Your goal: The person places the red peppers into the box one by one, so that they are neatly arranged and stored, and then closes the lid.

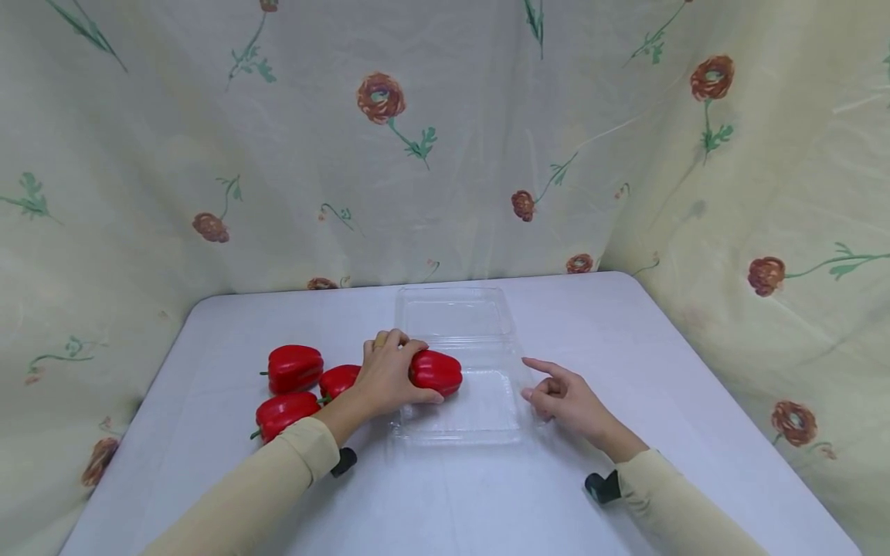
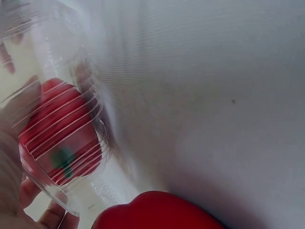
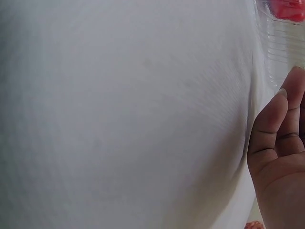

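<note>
My left hand (image 1: 391, 374) grips a red bell pepper (image 1: 438, 372) at the left part of a clear plastic clamshell box (image 1: 487, 405). In the left wrist view the held pepper (image 2: 62, 129) shows through the box's ribbed wall, its green stem end towards the camera. The box's lid (image 1: 455, 316) lies folded back, away from me. Beside the box's right edge is my right hand (image 1: 566, 401), index finger stretched out and thumb apart from it, with nothing between them. Its other fingers are loosely bent.
Left of the box, three more red peppers lie on the white table (image 1: 556, 494): one at the back (image 1: 295, 368), one at the front (image 1: 285, 413) and one partly behind my left hand (image 1: 338, 380). A flowered curtain (image 1: 473, 154) hangs around the table.
</note>
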Tool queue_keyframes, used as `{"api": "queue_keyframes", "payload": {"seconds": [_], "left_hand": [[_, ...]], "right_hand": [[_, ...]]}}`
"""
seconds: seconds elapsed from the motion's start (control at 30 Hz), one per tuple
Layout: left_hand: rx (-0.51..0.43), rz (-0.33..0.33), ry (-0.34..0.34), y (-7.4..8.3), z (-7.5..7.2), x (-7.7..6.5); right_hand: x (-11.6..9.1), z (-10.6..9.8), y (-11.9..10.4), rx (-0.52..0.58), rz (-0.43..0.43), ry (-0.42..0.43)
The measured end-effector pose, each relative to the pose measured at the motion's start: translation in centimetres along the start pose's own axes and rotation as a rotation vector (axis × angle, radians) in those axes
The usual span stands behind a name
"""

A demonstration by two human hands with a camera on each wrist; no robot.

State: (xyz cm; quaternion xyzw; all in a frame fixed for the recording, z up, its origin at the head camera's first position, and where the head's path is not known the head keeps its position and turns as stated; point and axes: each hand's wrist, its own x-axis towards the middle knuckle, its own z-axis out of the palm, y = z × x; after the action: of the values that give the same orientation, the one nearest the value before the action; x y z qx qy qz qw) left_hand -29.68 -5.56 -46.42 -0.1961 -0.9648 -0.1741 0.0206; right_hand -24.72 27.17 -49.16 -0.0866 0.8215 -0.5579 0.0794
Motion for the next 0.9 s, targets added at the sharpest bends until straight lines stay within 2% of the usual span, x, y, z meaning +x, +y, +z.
{"api": "queue_keyframes", "payload": {"seconds": [0.5, 0.7, 0.9], "left_hand": [[-0.008, -0.004, 0.002, 0.1, -0.1, -0.1], [-0.085, -0.005, 0.005, -0.2, -1.0, -0.1], [-0.191, 0.001, 0.026, -1.7, -2.6, -0.3]], "right_hand": [[-0.1, 0.1, 0.2, 0.011, -0.001, 0.001], [-0.3, 0.1, 0.0, 0.000, 0.010, -0.001], [-0.4, 0.1, -0.5, 0.011, 0.018, -0.009]]}}
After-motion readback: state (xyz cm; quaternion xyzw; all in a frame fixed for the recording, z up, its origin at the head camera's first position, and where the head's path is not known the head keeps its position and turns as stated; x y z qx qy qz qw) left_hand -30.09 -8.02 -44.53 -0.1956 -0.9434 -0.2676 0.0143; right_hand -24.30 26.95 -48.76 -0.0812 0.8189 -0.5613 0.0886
